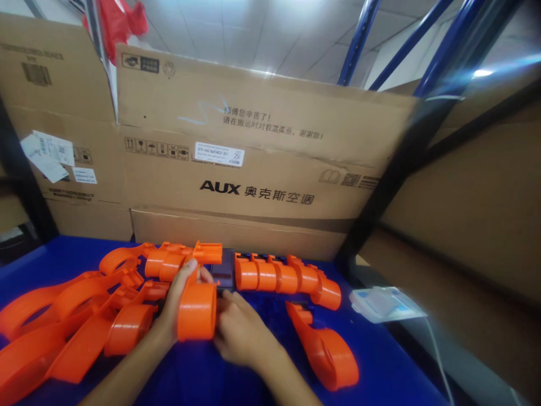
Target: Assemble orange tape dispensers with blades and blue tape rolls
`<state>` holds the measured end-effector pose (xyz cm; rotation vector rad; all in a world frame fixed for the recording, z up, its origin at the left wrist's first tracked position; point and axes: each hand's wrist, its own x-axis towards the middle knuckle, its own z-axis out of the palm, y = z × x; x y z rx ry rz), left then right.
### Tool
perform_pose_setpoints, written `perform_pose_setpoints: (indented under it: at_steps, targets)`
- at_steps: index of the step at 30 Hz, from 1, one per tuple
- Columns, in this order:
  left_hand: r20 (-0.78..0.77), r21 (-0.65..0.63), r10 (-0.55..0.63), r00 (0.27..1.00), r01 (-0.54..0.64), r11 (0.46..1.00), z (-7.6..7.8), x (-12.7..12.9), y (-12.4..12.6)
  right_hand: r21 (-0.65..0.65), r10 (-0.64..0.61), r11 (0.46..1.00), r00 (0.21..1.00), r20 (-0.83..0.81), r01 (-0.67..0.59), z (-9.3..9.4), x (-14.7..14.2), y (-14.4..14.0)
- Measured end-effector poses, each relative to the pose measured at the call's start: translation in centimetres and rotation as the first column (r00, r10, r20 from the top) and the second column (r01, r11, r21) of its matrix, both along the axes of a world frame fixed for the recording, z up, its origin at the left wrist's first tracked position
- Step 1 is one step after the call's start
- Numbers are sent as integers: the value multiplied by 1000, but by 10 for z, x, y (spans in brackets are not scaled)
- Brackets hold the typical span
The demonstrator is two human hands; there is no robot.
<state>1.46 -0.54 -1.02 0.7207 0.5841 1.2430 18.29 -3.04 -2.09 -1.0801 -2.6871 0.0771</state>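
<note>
**Risks of a knock or a drop in a crowded workspace**

On the blue, flat tabletop, the pile of orange, looped plastic parts could be scattered if the left hand were swung outward. The orange, ring-ended plastic part, held front and centre, might be dropped if the left hand's clasp were loosened; whether anything is gripped by the right hand, its fingertips hidden, cannot be told.

On the brown, printed cardboard panel, black lettering is read as "AUX 奥克斯空调"; "25" is seen on a white, rectangular label.
</note>
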Motion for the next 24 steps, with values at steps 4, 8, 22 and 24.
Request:
perform_pose_setpoints:
  at_steps: [4,8,22,24]
  targets:
    - [71,16,-6,997,4,1000,8,-1,-2,1,39,999,999,24,-39,2,0,-1]
    - [142,-38,0,990,5,999,14,0,-5,1,71,997,997,31,-71,1,-1,-2]
    - [39,-15,6,999,-6,1000,9,-1,-4,-15,24,1000,1000,17,-24,2,4,-1]
    - [12,-11,10,1000,-10,1000,7,-1,-3,-10,11,1000,1000,17,-11,0,3,-2]
